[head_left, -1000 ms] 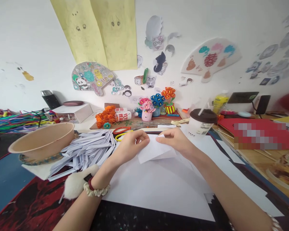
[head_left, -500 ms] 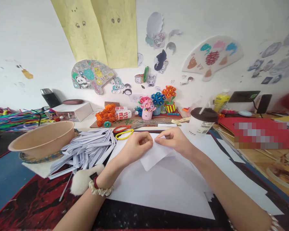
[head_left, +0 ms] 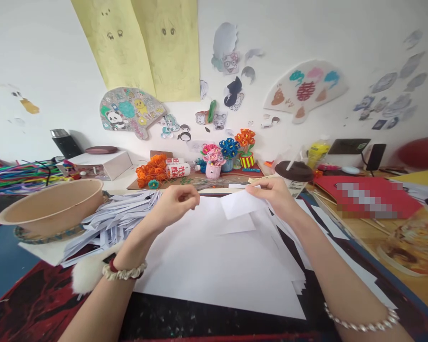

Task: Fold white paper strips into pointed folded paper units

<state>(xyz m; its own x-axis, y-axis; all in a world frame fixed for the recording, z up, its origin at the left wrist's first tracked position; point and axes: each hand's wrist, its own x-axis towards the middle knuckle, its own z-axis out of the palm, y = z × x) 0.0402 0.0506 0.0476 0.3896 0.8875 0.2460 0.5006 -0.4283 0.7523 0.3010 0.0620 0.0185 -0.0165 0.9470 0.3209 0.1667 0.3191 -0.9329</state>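
My right hand (head_left: 274, 197) pinches a small piece of white paper (head_left: 240, 203) between thumb and fingers, over a large white sheet (head_left: 214, 266). Just beneath it, another small paper piece (head_left: 238, 225) lies on that sheet. My left hand (head_left: 176, 202) is apart from the paper, over the sheet's left side. Its fingers are curled together, and nothing shows in them. Left of this hand is a heap of folded paper strips (head_left: 116, 218), partly covered by my wrist. A white fluffy ball (head_left: 87, 273) hangs at the left wrist beside a scrunchie (head_left: 124, 271).
A beige bowl (head_left: 53, 204) stands at the left. Behind the right hand is a lidded cup (head_left: 294, 175) with a straw. Loose white sheets (head_left: 353, 266) and a red packet (head_left: 364, 190) lie at the right. Crafted flower pots (head_left: 214, 168) stand along the wall.
My left hand has let go of the small paper and moved left. The right hand keeps the paper, which is now turned and slightly higher. The view has shifted a little.
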